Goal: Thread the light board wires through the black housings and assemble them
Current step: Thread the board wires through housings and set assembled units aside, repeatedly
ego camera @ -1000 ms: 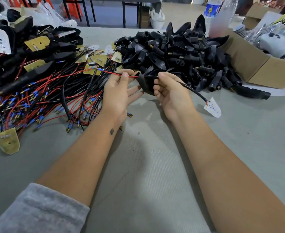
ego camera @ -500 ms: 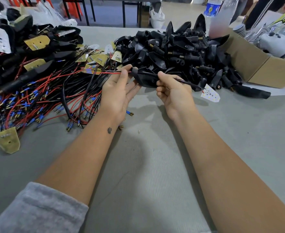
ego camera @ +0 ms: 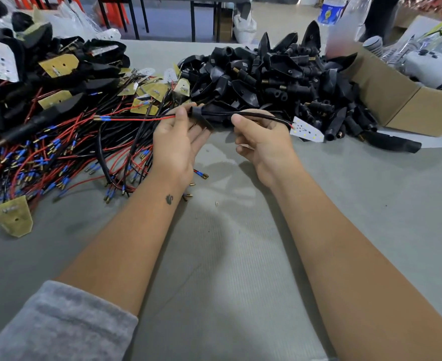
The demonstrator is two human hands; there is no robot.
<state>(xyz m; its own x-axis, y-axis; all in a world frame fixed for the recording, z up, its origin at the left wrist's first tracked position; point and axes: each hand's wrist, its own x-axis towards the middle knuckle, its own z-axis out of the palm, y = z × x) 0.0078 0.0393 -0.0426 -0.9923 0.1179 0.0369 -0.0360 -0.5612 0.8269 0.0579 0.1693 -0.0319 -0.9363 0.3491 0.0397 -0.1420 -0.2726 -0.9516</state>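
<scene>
A black housing (ego camera: 209,114) hangs between my hands above the table. A red and a black wire (ego camera: 136,118) with blue-sleeved ends stick out of its left end. My left hand (ego camera: 178,144) pinches these wires right at the housing's mouth. My right hand (ego camera: 262,142) holds the black sleeved wire where it leaves the housing's right side. A small white light board (ego camera: 305,130) hangs at that wire's end, just right of my right hand.
A heap of black housings (ego camera: 279,79) lies at the back centre. Loose red and black wires with boards (ego camera: 58,147) spread over the left, with assembled units (ego camera: 32,74) behind. A cardboard box (ego camera: 402,100) stands at the right. A yellow board (ego camera: 14,217) lies near the left.
The wires have been drawn further left out of the housing, so the light board has come closer to my right hand. The housing has turned flatter between my hands.
</scene>
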